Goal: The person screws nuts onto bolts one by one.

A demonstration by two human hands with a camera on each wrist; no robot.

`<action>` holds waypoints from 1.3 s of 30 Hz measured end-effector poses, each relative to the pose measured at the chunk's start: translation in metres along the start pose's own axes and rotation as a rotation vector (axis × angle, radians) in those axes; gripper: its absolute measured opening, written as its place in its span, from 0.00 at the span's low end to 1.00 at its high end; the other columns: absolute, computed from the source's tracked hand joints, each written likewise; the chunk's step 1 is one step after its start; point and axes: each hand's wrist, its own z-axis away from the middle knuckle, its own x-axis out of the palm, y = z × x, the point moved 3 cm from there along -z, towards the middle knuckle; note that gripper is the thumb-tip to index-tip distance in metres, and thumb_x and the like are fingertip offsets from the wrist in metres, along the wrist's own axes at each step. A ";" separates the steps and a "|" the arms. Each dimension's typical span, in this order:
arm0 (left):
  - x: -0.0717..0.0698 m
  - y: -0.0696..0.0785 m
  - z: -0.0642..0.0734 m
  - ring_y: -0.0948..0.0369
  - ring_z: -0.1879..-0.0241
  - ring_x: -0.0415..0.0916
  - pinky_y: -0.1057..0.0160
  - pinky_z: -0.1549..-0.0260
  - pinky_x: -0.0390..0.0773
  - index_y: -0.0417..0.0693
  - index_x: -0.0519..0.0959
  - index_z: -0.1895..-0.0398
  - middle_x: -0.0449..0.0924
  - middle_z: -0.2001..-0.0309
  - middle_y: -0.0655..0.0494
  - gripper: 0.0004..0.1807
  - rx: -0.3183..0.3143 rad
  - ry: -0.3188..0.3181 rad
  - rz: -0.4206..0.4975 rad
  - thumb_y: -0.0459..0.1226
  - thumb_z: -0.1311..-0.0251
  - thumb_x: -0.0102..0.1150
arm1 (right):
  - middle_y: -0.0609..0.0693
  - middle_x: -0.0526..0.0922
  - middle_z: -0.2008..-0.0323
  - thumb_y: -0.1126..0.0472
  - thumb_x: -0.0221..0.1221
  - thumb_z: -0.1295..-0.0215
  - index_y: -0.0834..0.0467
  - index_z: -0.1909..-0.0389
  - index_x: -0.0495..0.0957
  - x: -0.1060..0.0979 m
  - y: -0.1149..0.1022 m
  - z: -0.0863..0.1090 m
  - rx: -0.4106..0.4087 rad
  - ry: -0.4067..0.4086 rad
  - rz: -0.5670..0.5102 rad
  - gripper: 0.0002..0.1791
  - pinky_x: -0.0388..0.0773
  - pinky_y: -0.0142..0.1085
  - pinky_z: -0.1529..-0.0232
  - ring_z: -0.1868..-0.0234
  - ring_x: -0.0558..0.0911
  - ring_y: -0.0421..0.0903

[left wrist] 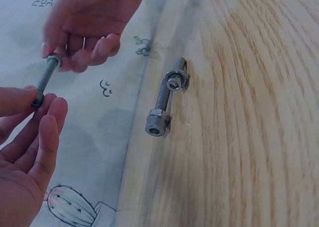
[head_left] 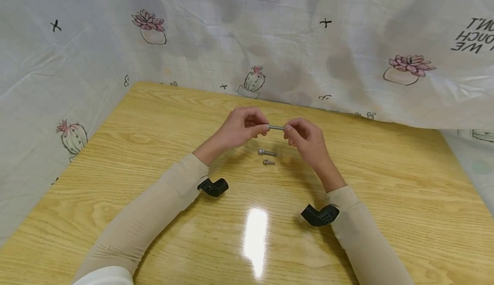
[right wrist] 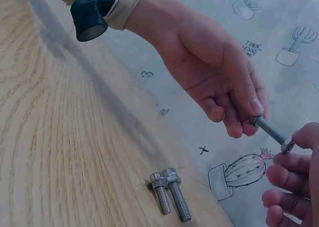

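Above the table, a metal bolt [head_left: 276,127] is held between both hands, its threaded shank bare in the middle. My left hand [head_left: 240,129] pinches its head end between thumb and fingers. At the other end, my right hand [head_left: 310,140] pinches a nut [right wrist: 287,146] with thumb and index finger. Below the hands, a larger socket-head bolt [head_left: 268,152] lies on the table with a nut near its head. Beside it rests a smaller bolt [head_left: 269,162] with a flanged nut [left wrist: 175,79] near its head. The fingertips partly cover both ends of the held bolt.
The wooden table [head_left: 185,242] has a bright glare patch near its front. A printed white cloth [head_left: 293,62] hangs behind it and along the left side. Black camera mounts [head_left: 213,187] sit on both wrists, over beige sleeves [head_left: 154,212].
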 end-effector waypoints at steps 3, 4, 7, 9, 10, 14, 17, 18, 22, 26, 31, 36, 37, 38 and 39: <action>0.002 0.002 0.000 0.41 0.60 0.82 0.47 0.61 0.82 0.42 0.80 0.63 0.84 0.64 0.45 0.02 0.016 -0.013 -0.004 0.31 0.37 0.60 | 0.53 0.76 0.80 0.55 0.50 0.26 0.69 0.72 0.77 0.000 0.000 0.000 0.004 -0.004 0.025 0.21 0.71 0.35 0.76 0.78 0.72 0.50; 0.003 0.002 0.000 0.41 0.60 0.82 0.47 0.62 0.81 0.42 0.80 0.63 0.84 0.64 0.45 0.02 0.018 -0.016 -0.005 0.31 0.37 0.61 | 0.52 0.75 0.81 0.54 0.49 0.25 0.69 0.74 0.76 0.000 -0.001 0.000 0.005 -0.003 0.036 0.23 0.71 0.34 0.76 0.78 0.72 0.50; 0.003 0.002 -0.001 0.42 0.60 0.82 0.46 0.61 0.81 0.42 0.80 0.63 0.84 0.63 0.43 0.02 0.009 -0.017 -0.009 0.31 0.37 0.60 | 0.54 0.75 0.81 0.52 0.48 0.25 0.69 0.74 0.76 -0.002 0.000 0.000 0.012 0.015 0.049 0.25 0.70 0.34 0.77 0.78 0.72 0.53; 0.003 0.001 -0.001 0.42 0.60 0.82 0.45 0.60 0.81 0.42 0.80 0.63 0.83 0.62 0.41 0.02 -0.005 -0.011 -0.011 0.32 0.36 0.60 | 0.55 0.77 0.77 0.52 0.49 0.25 0.67 0.68 0.78 -0.003 0.000 0.000 0.011 0.031 0.035 0.21 0.72 0.36 0.76 0.77 0.74 0.55; 0.003 0.001 -0.001 0.42 0.59 0.82 0.45 0.60 0.81 0.42 0.80 0.63 0.83 0.61 0.39 0.02 -0.009 -0.007 -0.008 0.32 0.36 0.59 | 0.55 0.79 0.73 0.54 0.50 0.26 0.65 0.64 0.78 -0.004 0.000 0.000 0.007 0.036 0.018 0.18 0.72 0.36 0.75 0.76 0.75 0.55; 0.000 0.000 0.000 0.42 0.59 0.82 0.43 0.58 0.80 0.43 0.80 0.63 0.83 0.62 0.40 0.02 -0.029 0.018 -0.006 0.32 0.35 0.58 | 0.49 0.79 0.62 0.62 0.56 0.31 0.63 0.52 0.76 -0.003 0.000 0.001 -0.032 0.006 -0.063 0.11 0.78 0.37 0.71 0.72 0.80 0.52; 0.000 0.000 0.001 0.42 0.59 0.82 0.43 0.57 0.80 0.43 0.80 0.62 0.83 0.61 0.41 0.03 -0.039 0.027 0.000 0.32 0.35 0.57 | 0.45 0.78 0.60 0.66 0.59 0.34 0.64 0.50 0.76 -0.002 0.001 0.001 -0.052 -0.020 -0.075 0.13 0.82 0.39 0.67 0.70 0.81 0.46; 0.000 0.000 0.001 0.42 0.59 0.81 0.43 0.57 0.80 0.43 0.80 0.62 0.83 0.61 0.40 0.03 -0.041 0.026 0.002 0.32 0.35 0.57 | 0.43 0.78 0.60 0.66 0.59 0.35 0.64 0.51 0.76 -0.002 0.001 0.001 -0.051 -0.021 -0.070 0.13 0.82 0.40 0.67 0.70 0.81 0.45; 0.000 0.001 0.001 0.41 0.58 0.81 0.42 0.57 0.80 0.42 0.80 0.62 0.82 0.59 0.36 0.03 -0.033 0.013 0.022 0.32 0.35 0.58 | 0.42 0.79 0.64 0.63 0.59 0.33 0.63 0.54 0.77 -0.002 0.000 0.001 -0.047 -0.005 -0.041 0.11 0.80 0.35 0.71 0.72 0.80 0.47; 0.001 0.002 0.002 0.41 0.59 0.82 0.45 0.58 0.81 0.42 0.80 0.63 0.83 0.61 0.40 0.02 -0.005 -0.002 0.015 0.32 0.36 0.59 | 0.51 0.79 0.70 0.61 0.56 0.30 0.65 0.59 0.78 -0.002 -0.002 0.002 -0.037 -0.002 -0.049 0.10 0.75 0.36 0.75 0.75 0.76 0.53; 0.003 0.003 0.002 0.46 0.60 0.83 0.50 0.61 0.82 0.43 0.80 0.62 0.83 0.63 0.47 0.03 0.023 -0.019 -0.019 0.33 0.36 0.60 | 0.57 0.76 0.78 0.57 0.51 0.26 0.69 0.71 0.77 0.001 -0.002 0.003 0.005 -0.001 -0.023 0.20 0.73 0.40 0.75 0.78 0.73 0.49; 0.004 0.001 0.003 0.43 0.59 0.82 0.44 0.59 0.81 0.42 0.80 0.63 0.83 0.62 0.43 0.02 0.013 -0.020 -0.012 0.32 0.36 0.59 | 0.56 0.77 0.76 0.53 0.45 0.23 0.69 0.69 0.77 0.001 -0.002 0.004 0.025 0.022 -0.011 0.24 0.73 0.39 0.76 0.78 0.73 0.51; 0.004 0.001 0.003 0.42 0.59 0.82 0.44 0.59 0.81 0.42 0.80 0.63 0.83 0.62 0.41 0.02 0.010 -0.016 -0.008 0.32 0.36 0.59 | 0.55 0.78 0.74 0.54 0.46 0.24 0.69 0.65 0.77 0.001 -0.002 0.004 0.017 0.027 -0.017 0.22 0.74 0.38 0.76 0.78 0.74 0.52; 0.004 0.000 0.004 0.42 0.59 0.82 0.45 0.59 0.81 0.42 0.80 0.63 0.83 0.62 0.41 0.02 0.005 -0.011 -0.009 0.32 0.36 0.59 | 0.54 0.78 0.71 0.55 0.47 0.24 0.68 0.62 0.77 0.001 -0.003 0.004 0.004 0.030 -0.026 0.19 0.74 0.38 0.76 0.77 0.75 0.52; 0.003 0.000 0.004 0.42 0.59 0.82 0.46 0.59 0.82 0.42 0.80 0.63 0.83 0.61 0.40 0.02 0.002 -0.004 -0.011 0.32 0.36 0.59 | 0.52 0.79 0.68 0.57 0.49 0.25 0.66 0.59 0.77 0.001 -0.003 0.004 -0.010 0.029 -0.031 0.16 0.75 0.36 0.75 0.76 0.76 0.53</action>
